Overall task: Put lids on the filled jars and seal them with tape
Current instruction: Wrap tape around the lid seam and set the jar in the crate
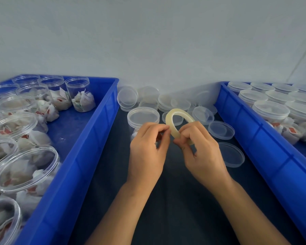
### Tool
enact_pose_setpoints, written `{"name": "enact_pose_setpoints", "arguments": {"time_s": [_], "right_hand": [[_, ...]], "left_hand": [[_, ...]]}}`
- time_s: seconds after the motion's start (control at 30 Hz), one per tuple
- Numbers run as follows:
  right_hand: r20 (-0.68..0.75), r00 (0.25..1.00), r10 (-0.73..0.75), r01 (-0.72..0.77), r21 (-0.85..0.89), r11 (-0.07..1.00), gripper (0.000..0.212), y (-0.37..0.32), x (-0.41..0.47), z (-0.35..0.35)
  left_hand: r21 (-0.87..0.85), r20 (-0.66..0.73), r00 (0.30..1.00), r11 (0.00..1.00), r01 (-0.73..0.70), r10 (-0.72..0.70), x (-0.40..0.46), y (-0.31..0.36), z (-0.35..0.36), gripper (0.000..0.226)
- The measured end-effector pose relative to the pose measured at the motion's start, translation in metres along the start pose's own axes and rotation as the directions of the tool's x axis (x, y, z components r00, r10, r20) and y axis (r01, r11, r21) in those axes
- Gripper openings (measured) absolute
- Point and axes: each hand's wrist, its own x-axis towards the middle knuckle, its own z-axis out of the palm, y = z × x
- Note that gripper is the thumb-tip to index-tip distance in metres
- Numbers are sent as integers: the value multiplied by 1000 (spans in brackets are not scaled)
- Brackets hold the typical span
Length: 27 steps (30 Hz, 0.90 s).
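Tape roll [179, 121]: I am gripping it in my right hand [200, 147] while my left hand [148, 145] is pinching its edge, presumably freeing the end for the lidded jar [143, 119] behind.

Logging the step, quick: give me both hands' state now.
Left hand: pinching at the tape roll edge.
Right hand: gripping the tape roll.
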Motion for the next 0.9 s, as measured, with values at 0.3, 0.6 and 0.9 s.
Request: {"name": "enact_pose_setpoints", "arguments": {"time_s": [0.3, 0.6, 0.9], "right_hand": [[23, 999, 34, -34, 3, 999, 19, -2, -1, 1], [-45, 993, 106, -108, -52, 993, 18, -1, -1, 3], [-77, 985, 152, -155, -44, 987, 20, 1, -2, 3]], "left_hand": [[15, 63, 997, 999, 33, -34, -1, 0, 1, 6], [16, 155, 985, 997, 78, -79, -1, 3, 1, 8], [-92, 155, 973, 978, 188, -172, -1, 6, 1, 22]]}}
